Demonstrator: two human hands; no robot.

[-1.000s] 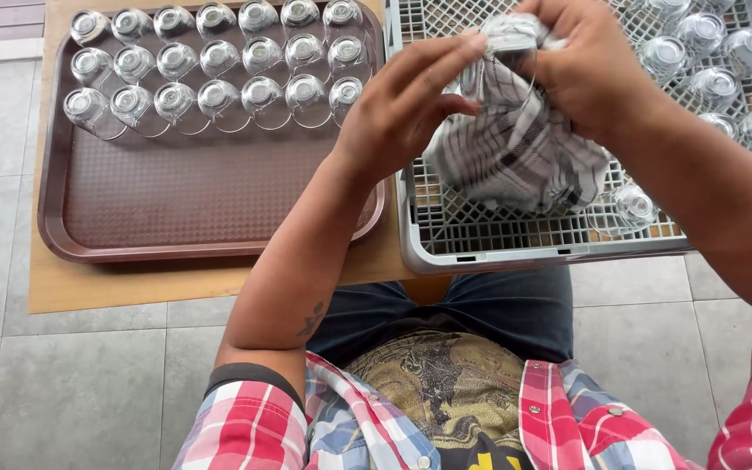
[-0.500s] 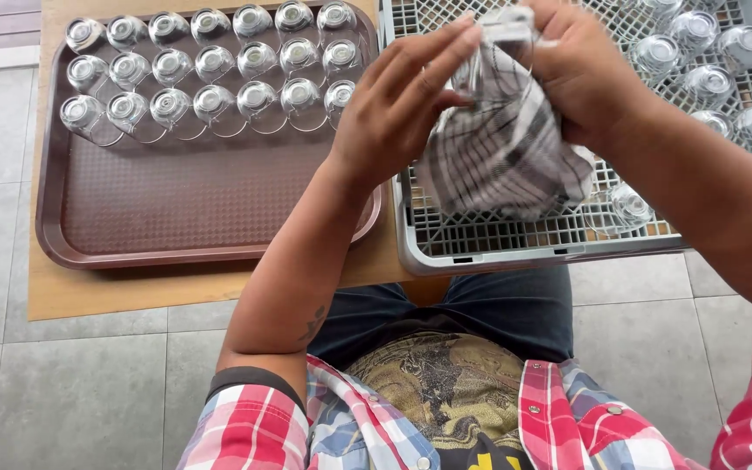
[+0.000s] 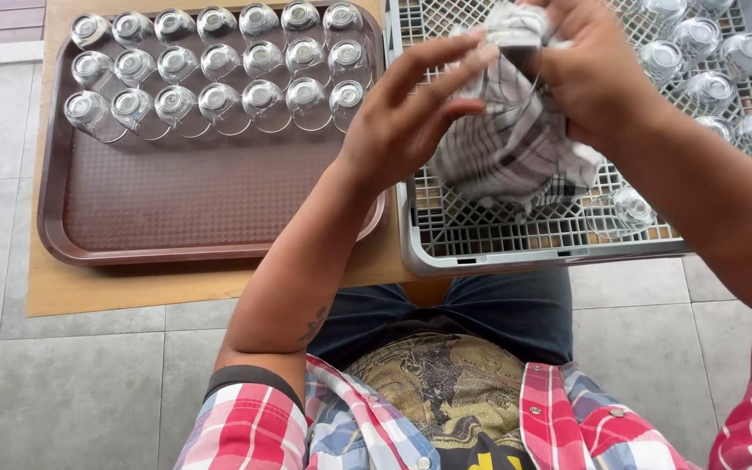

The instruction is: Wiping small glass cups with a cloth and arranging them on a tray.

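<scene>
While both hands work above the grey rack (image 3: 446,248), the left hand (image 3: 402,130) pinches a small glass (image 3: 508,54) with its fingers and the right hand (image 3: 598,74) clutches a checked cloth (image 3: 515,148) wrapped round it. Left, upturned glasses (image 3: 219,65) fill the brown tray's (image 3: 176,209) far rows on the worktop (image 3: 132,292); more glasses (image 3: 698,52) lie in the rack, right.

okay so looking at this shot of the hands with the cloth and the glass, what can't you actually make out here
Head view only:
- Glass between the left hand and right hand: mostly wrapped by the checked cloth, so its inside and base stay hidden.
- Grey rack: its far and right parts are cut off by the frame edge; hands and cloth cover its middle, so its glasses cannot be counted.
- Right palm: hidden behind its own back.
</scene>
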